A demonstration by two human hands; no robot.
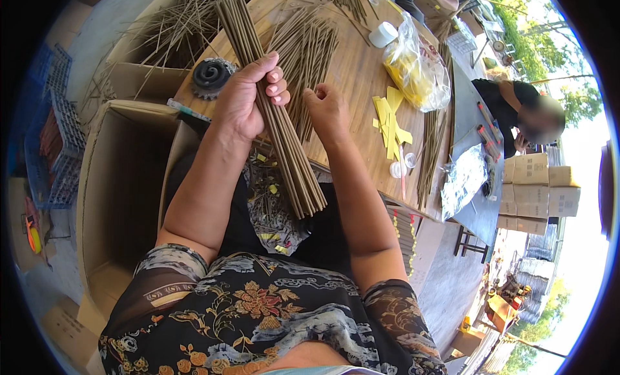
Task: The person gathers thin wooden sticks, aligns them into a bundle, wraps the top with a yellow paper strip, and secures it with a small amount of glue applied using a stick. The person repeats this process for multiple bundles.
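My left hand (pixel 248 94) is closed around a bundle of thin brown sticks (pixel 290 158). The bundle slants over my lap, its lower end toward me and its upper end above the table's near edge. To the right of it, my right hand (pixel 328 110) is raised with fingers curled in toward the thumb. Whether anything is pinched there is too small or hidden to tell. Beyond both hands, a loose pile of similar sticks (pixel 307 49) lies on the wooden table (pixel 355 65).
Yellow paper strips (pixel 389 123) and a clear plastic bag with yellow contents (pixel 416 71) lie on the table's right. A black coiled object (pixel 212 76) sits at its left edge. An open cardboard box (pixel 123 175) stands left of me. Another person (pixel 510 104) is at the far right.
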